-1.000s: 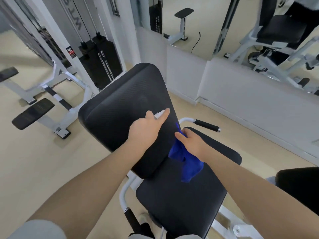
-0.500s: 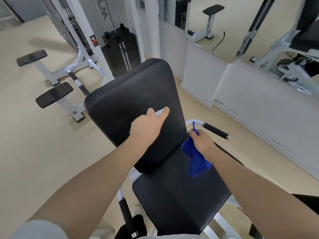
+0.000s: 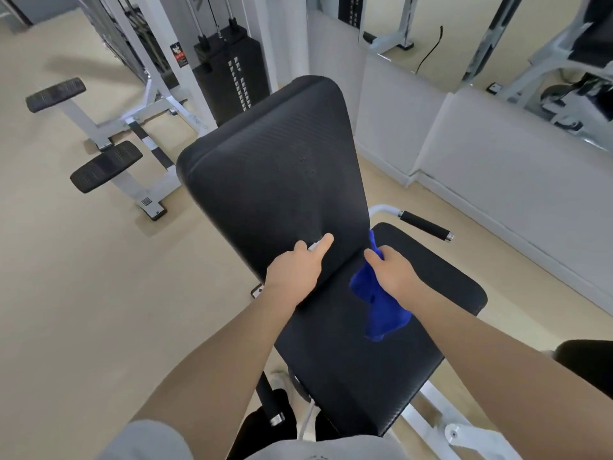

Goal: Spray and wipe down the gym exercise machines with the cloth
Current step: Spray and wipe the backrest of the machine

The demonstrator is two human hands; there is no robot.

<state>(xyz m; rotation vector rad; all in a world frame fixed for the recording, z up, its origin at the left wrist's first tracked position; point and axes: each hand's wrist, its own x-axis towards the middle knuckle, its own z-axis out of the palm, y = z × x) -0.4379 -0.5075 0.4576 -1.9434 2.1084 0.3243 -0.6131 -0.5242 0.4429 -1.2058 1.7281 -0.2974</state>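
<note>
Over the black seat pad, my right hand is clenched on the blue cloth, which hangs just above the seat; my left hand grips a white sprayer, mostly hidden, against the backrest beyond the seat.

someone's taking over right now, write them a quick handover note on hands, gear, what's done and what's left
Left hand: closed on a small white sprayer, mostly hidden, aimed at the backrest.
Right hand: gripping the blue cloth, which hangs over the seat pad.
Done: possibly sprayed; faint specks show on the backrest, wetness unclear.
Left: wipe the backrest, seat pad and side handle, then the other machines.
</note>
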